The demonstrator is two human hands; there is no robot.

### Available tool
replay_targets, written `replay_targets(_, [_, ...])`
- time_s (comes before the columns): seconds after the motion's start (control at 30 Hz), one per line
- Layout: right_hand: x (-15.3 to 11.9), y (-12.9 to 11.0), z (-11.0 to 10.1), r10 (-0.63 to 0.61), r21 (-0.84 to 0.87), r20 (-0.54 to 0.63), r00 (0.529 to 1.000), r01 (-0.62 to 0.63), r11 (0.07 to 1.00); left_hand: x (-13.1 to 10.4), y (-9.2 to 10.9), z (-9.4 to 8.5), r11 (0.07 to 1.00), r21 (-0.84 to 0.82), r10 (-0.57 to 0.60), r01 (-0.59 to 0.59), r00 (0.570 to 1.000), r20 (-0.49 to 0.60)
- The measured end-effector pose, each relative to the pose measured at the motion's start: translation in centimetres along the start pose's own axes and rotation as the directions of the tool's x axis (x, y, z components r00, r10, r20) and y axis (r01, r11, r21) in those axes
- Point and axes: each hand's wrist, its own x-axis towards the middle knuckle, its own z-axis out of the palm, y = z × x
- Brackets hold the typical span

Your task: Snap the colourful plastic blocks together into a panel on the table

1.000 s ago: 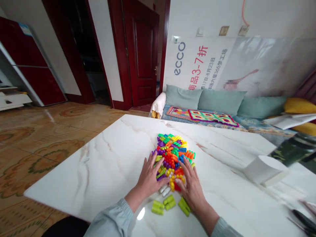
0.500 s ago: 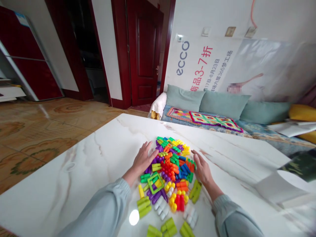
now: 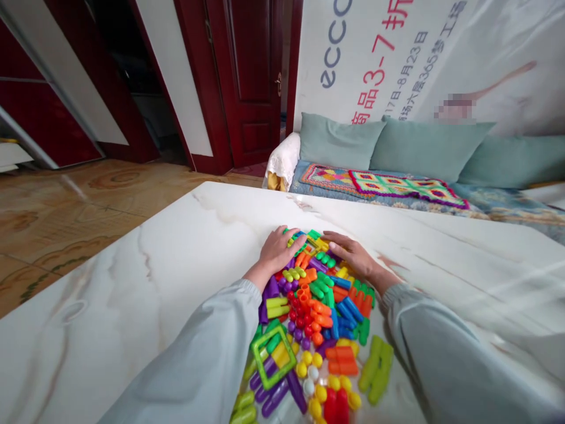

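Note:
A pile of colourful plastic toy pieces (image 3: pixel 304 294) lies on the white table. My left hand (image 3: pixel 279 250) rests at the far left edge of the pile, fingers stretched forward over green and blue pieces. Opposite it, my right hand (image 3: pixel 353 254) curves around the far right edge, its fingers extended beside a yellow frame piece (image 3: pixel 314 244). Neither hand grips a piece. Nearer to me lie a green square frame (image 3: pixel 273 356), an orange block (image 3: pixel 342 360), a red piece (image 3: pixel 336 406) with yellow knobs, and a lime-green block (image 3: pixel 376 370).
The marble-patterned table (image 3: pixel 176 259) extends to both sides of the pile. Behind it stands a sofa with teal pillows (image 3: pixel 339 141) and a crocheted mat (image 3: pixel 410 187). A dark red door (image 3: pixel 247 82) is at the back.
Both hands have moved forward and closer together at the far end of the pile. The camera view has shifted, so the pile appears larger.

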Motion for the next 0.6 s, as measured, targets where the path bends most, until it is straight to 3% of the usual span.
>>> replay_targets(0.23, [-1.8, 0.0, -0.5, -0.035, -0.102, 0.032, 0.999, 0.038, 0.994, -0.6, 2.1, 1.8, 0.997, 0.038, -0.058, 0.061, 0.996, -0.065])
replay_targets(0.33, [-2.2, -0.7, -1.3, -0.005, -0.133, 0.054, 0.999, 0.012, 0.991, -0.5, 2.5, 1.9, 0.997, 0.008, -0.083, 0.083, 0.996, -0.025])
replay_targets(0.4, [-3.2, -1.6, -2.4, 0.038, -0.171, 0.030, 0.999, -0.032, 0.985, -0.9, 2.4, 0.5, 0.992, -0.067, -0.102, 0.106, 0.993, 0.063])
replay_targets(0.47, [-5.4, -2.8, -3.5, 0.068, -0.208, -0.038, 0.997, -0.074, 0.975, -2.4, 2.0, -2.1, 0.976, -0.177, -0.104, 0.128, 0.984, 0.143])
replay_targets(0.53, [-9.5, -4.3, -3.9, 0.081, -0.228, -0.100, 0.992, -0.102, 0.968, -5.8, 1.7, -5.2, 0.967, -0.236, -0.061, 0.098, 0.985, 0.158])
replay_targets(0.6, [-15.2, -6.0, -2.7, 0.114, -0.237, -0.121, 0.986, -0.140, 0.962, -11.1, 1.8, -7.8, 0.976, -0.216, 0.057, -0.011, 0.977, 0.205])
